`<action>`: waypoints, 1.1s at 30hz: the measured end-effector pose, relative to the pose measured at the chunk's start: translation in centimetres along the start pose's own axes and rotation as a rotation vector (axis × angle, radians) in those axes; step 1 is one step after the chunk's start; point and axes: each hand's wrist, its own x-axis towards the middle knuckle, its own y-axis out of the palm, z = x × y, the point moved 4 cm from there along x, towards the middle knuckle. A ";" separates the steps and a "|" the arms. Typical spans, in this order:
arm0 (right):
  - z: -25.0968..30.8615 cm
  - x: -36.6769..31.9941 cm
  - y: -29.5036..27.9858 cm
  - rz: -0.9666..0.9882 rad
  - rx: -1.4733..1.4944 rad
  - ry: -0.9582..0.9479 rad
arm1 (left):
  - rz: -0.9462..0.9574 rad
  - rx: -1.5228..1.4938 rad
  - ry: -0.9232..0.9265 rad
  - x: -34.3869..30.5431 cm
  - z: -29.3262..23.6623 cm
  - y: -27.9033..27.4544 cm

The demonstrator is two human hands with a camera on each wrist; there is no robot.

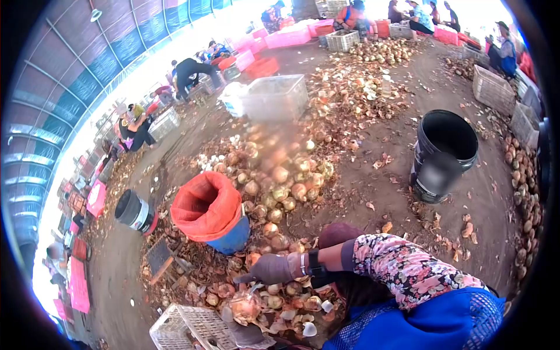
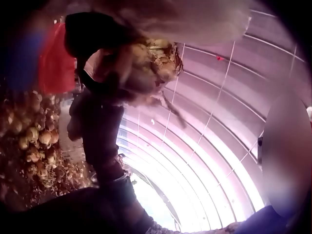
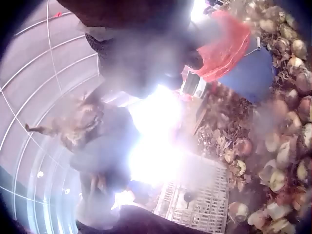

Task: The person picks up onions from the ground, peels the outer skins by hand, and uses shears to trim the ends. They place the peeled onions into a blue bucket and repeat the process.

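My left hand (image 1: 248,335), gloved, grips a large onion (image 1: 244,307) near the white crate; dry roots or stalk stick out from the onion (image 3: 83,122) in the right wrist view. Above it, my gloved right hand (image 1: 271,269) has one finger stretched out and the others curled round what looks like a small tool (image 1: 255,287) with a pale blade-like part, partly hidden. The onion (image 2: 158,61) is blurred in the left wrist view. Loose onions (image 1: 274,301) and skins lie on the ground beneath both hands.
A white crate (image 1: 204,324) stands at the bottom; beyond the hands is a blue bucket (image 1: 231,236) with a red mesh bag (image 1: 204,216). Black buckets (image 1: 434,169) (image 1: 135,211) stand to either side. An onion pile (image 1: 286,186) lies ahead; several people sit farther off.
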 end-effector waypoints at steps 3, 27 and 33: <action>0.6 -0.4 -0.2 0.030 -0.068 -0.013 | -0.009 0.062 0.051 -1.2 -1.8 2.5; 3.1 -2.5 -1.9 -0.233 0.967 0.017 | 0.029 0.147 0.052 -2.1 -2.8 4.8; 2.0 -1.5 -1.2 -0.315 1.653 0.364 | 0.035 0.126 0.072 -1.7 -3.1 6.0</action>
